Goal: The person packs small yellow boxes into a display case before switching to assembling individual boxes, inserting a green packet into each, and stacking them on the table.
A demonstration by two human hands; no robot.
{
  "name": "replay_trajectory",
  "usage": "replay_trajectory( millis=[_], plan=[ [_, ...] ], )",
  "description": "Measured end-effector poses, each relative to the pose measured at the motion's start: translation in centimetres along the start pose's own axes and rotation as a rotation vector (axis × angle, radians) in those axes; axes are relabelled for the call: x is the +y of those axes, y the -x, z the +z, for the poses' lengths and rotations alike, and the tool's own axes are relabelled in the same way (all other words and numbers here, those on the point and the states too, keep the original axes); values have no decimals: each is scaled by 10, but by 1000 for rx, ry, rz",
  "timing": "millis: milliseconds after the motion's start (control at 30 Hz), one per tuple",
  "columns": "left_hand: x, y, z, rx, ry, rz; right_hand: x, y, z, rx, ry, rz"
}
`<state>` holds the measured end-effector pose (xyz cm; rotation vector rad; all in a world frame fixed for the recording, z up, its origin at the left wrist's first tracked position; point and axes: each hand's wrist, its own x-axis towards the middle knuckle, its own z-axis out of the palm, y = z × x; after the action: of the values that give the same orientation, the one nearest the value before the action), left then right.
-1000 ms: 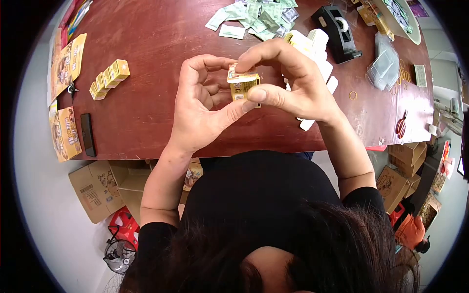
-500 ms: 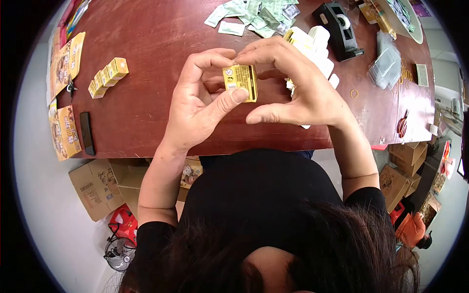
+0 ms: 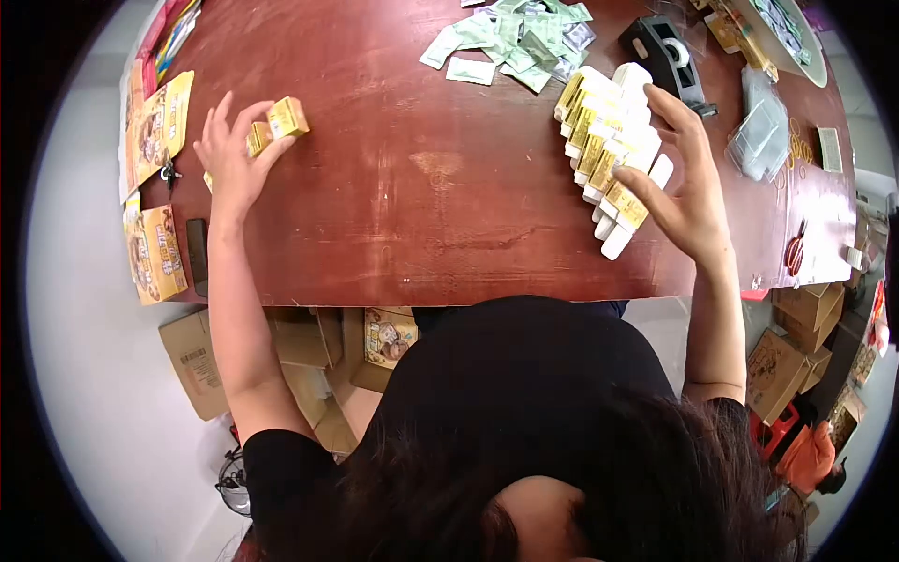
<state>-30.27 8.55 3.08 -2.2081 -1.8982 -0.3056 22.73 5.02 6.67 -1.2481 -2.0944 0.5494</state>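
Small yellow boxes (partly hidden) sit in a slanting row at the left; yellow-and-white cartons lie overlapping in a pile at the right.

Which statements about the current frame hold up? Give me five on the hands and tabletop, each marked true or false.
1. The left hand is at the small yellow boxes. True.
2. The right hand is closed around the scissors. False: it is open by the white and gold cartons, and the scissors lie on the table.
3. The green sachets stand in a neat row. False: they lie in a loose, overlapping heap.
4. A black tape dispenser is on the table. True.
5. Both hands are together over the table's middle. False: they are wide apart.
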Motion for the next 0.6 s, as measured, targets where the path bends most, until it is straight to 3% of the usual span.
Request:
replay_trajectory(
  millis=[67,133,233,433,533,600],
  plan=[
    [-21,8,3,-120,-130,-123,18,19,-9,6,182,111],
    [-35,11,8,-122,-107,-109,32,35,-12,-24,354,107],
    [-30,3,17,13,-2,-29,36,61,4,-131,499,261],
    [147,-20,-14,-16,522,126,20,77,32,9,516,298],
    [211,-22,-28,-35,730,231,18,80,29,49,544,273],
    [242,-20,-32,-103,985,251,24,83,21,55,380,314]
  ],
)
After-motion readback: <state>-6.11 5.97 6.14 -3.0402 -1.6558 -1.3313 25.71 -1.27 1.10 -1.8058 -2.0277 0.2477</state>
